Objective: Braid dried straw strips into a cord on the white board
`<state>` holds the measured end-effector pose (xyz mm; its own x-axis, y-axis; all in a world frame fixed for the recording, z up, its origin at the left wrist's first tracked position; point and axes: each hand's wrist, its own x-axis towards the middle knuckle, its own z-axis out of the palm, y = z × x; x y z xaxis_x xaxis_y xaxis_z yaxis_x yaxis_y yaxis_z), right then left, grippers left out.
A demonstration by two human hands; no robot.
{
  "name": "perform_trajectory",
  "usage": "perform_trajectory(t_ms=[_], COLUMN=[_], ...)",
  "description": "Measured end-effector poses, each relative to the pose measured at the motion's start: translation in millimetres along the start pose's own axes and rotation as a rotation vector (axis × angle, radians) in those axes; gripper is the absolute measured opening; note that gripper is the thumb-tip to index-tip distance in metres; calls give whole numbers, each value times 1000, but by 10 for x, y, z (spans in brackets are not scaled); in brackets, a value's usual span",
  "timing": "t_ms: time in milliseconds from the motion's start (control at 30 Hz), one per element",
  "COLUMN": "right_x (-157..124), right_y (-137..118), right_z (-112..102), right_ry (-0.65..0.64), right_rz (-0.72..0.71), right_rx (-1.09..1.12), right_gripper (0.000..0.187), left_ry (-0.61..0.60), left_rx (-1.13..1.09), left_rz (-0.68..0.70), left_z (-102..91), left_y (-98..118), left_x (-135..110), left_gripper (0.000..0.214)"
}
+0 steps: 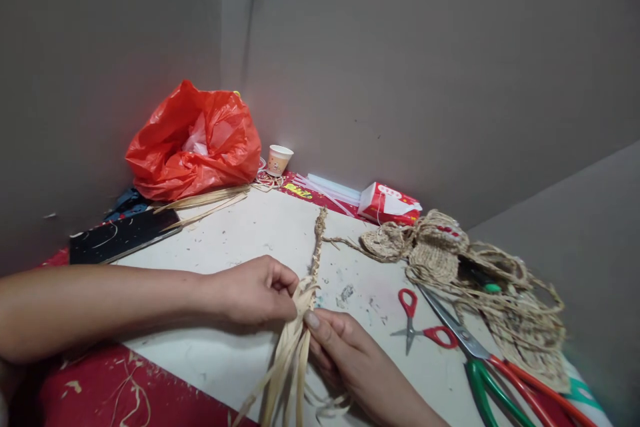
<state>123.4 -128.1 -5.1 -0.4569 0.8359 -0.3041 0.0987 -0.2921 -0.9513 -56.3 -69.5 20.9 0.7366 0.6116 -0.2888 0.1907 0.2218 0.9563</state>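
Observation:
A plaited cord of dry straw-coloured leaf [318, 247] lies on the white board [240, 240], running away from me. Its loose strips [290, 360] fan out toward me. My left hand [255, 293] is closed, pinching the strips where the plait ends. My right hand [345, 353] comes from below, fingers curled around the same strips, thumb pressed on them just under the left hand.
Small red scissors [417, 323] and larger green-and-red shears [493, 370] lie right of my hands. Behind them is a heap of woven straw cord [480, 280]. At the back are a red plastic bag [195, 140], a paper cup [278, 160], a red-and-white box [390, 203] and a black phone [123, 233].

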Motion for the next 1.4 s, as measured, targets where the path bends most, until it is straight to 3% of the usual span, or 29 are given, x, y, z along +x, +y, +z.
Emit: perform_trajectory(t_ms=[233, 367, 567, 733, 867, 1000, 1100, 1267, 1400], right_x=[6, 14, 8, 9, 22, 33, 41, 44, 37], right_y=[41, 37, 28, 39, 59, 89, 122, 187, 213], right_z=[-24, -28, -50, -58, -61, -51, -35, -7, 7], right_ry=[-19, -40, -48, -42, -44, -37, -34, 12, 83], right_rz=[4, 10, 14, 7, 17, 35, 28, 51, 41], right_rx=[58, 86, 85, 57, 56, 102, 169, 199, 168], right_gripper=[48, 48, 47, 47, 48, 48, 48, 51, 52], left_ry=[-83, -79, -86, -77, -96, -128, -74, 90, 42], left_rx=[-181, -295, -164, -72, -86, -153, -159, 15, -14], left_rz=[-114, -103, -126, -62, -12, -52, -19, 159, 110], left_z=[-83, -103, -79, -45, -40, -52, -57, -35, -24], left_y=[33, 66, -11, -63, -84, -133, -165, -183, -161], left_x=[40, 58, 92, 97, 91, 114, 129, 111, 70], left_gripper=[5, 4, 5, 13, 20, 26, 19, 7, 11])
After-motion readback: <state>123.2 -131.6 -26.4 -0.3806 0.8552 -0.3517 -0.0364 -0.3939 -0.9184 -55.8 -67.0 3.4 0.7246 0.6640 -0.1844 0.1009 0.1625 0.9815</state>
